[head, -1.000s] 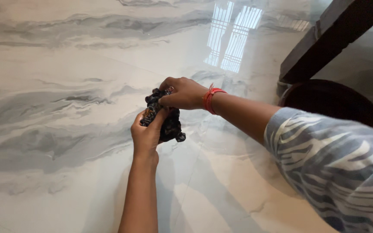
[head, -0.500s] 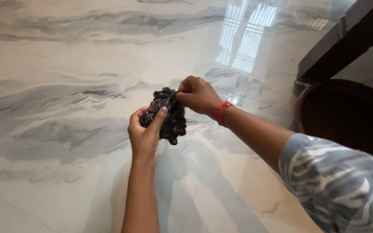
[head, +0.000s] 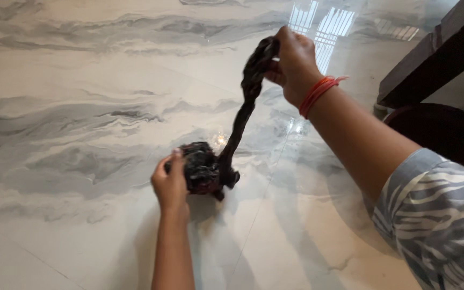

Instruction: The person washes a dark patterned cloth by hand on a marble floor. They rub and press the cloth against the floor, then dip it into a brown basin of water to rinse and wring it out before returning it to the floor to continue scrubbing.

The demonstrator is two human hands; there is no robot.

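While the left hand [head: 170,182] clutches a bunched dark patterned cloth [head: 202,171], the right hand [head: 295,63] (red thread at its wrist) pinches one twisted end, stretched taut above the glossy grey-veined marble floor [head: 71,134]

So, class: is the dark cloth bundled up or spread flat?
Partly unwound: the left hand grips a bunched wad of dark cloth; the right hand pulls one twisted strand upward.

The left hand [head: 170,182] grips a bunched dark cloth [head: 205,171] (twisted, rope-like) whose end the raised right hand [head: 295,63] pinches above the marble floor [head: 71,134].
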